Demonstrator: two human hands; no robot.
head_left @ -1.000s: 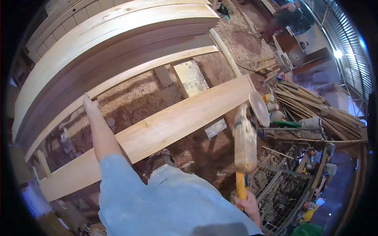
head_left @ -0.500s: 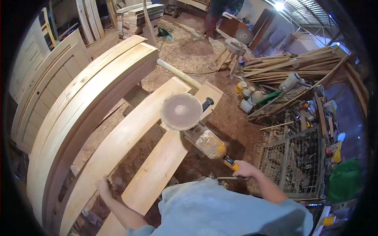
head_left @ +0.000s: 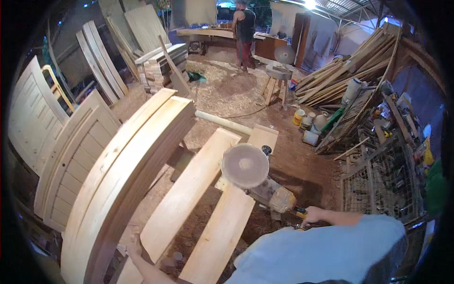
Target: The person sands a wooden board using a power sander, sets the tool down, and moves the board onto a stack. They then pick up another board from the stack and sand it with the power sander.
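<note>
My right hand (head_left: 312,216) is wrapped around the rear handle of a yellow and grey angle grinder (head_left: 283,199). Its large round sanding disc (head_left: 245,165) is turned up toward me, above the boards, and a black side handle (head_left: 266,150) sticks out beyond it. A pale wooden board (head_left: 189,182) slants across the work area, and my left hand (head_left: 133,242) grips it near its lower end, fingers partly hidden. Parallel to it on the right lies a second board (head_left: 220,232), partly covered by the disc in this view.
A tall stack of curved planks (head_left: 127,161) stands close on my left, with panelled doors (head_left: 75,165) behind. On the right are a metal mesh rack (head_left: 378,180), paint containers (head_left: 309,137) and a timber pile (head_left: 350,66). A person (head_left: 245,33) stands far back.
The view has tilted up, showing more of the far person. The grinder and my right hand appear farther right and lower. My left hand has shifted slightly down along the board.
</note>
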